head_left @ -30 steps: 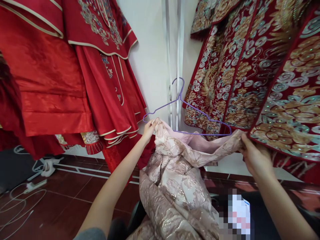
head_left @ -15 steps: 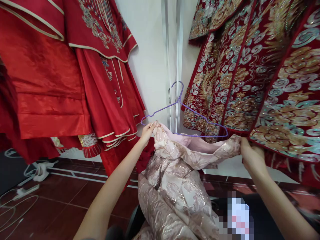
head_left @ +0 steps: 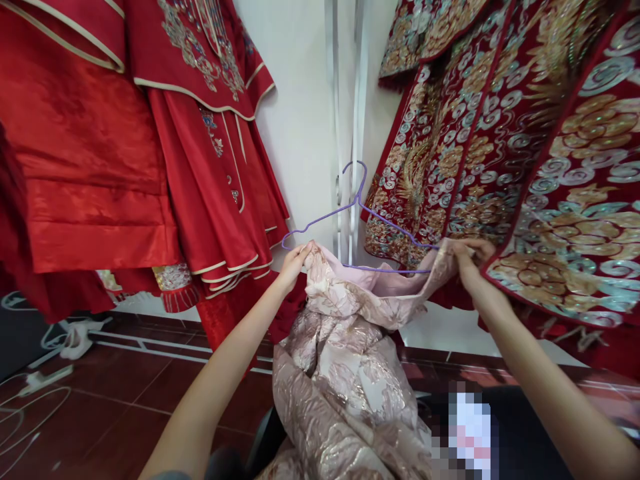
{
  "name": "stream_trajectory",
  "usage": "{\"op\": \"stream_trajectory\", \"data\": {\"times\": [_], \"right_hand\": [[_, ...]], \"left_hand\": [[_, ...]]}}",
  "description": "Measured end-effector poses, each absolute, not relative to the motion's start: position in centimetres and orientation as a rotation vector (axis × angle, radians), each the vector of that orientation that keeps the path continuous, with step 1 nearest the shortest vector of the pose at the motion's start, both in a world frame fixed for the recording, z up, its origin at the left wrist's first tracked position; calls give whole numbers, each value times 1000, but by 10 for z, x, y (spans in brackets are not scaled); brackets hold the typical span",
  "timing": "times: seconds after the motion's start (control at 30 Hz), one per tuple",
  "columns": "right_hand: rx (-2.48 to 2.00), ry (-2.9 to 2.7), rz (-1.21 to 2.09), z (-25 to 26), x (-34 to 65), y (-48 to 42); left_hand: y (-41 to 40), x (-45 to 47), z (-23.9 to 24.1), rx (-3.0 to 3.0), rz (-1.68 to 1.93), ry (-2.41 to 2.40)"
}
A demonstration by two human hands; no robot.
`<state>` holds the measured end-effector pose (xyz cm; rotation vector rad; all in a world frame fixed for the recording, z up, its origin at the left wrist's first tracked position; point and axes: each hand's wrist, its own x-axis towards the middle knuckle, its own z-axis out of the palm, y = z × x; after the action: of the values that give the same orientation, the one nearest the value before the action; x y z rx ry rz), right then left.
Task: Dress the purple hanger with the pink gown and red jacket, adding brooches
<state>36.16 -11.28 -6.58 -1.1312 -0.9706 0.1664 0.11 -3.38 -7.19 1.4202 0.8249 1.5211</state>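
A pale pink brocade garment (head_left: 350,360) hangs down between my arms. A purple wire hanger (head_left: 357,213) sits in its neck opening, hook up, in front of the white wall. My left hand (head_left: 295,261) pinches the garment's left shoulder at the hanger's left end. My right hand (head_left: 470,257) is closed on the right shoulder of the garment, pulled over the hanger's right end, which is covered by cloth.
Plain red robes (head_left: 125,153) hang at the left. Dark red robes with gold and teal embroidery (head_left: 525,147) hang at the right, touching my right hand. White rails (head_left: 345,100) run up the wall. White cables (head_left: 35,393) lie on the dark red tile floor.
My right hand has moved up and left, drawing the garment's right shoulder over the hanger's right end. The left hand has held its place.
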Motion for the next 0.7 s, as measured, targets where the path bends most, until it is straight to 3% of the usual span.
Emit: {"op": "stream_trajectory", "data": {"times": [0.37,0.7], "right_hand": [[-1226,-1695,-371,-24,335,-96],[-1210,-1796,-302,-20,347,-81]], "left_hand": [[-50,16,-83,1149,1403,588],[-48,-93,-67,1380,1241,1157]]}}
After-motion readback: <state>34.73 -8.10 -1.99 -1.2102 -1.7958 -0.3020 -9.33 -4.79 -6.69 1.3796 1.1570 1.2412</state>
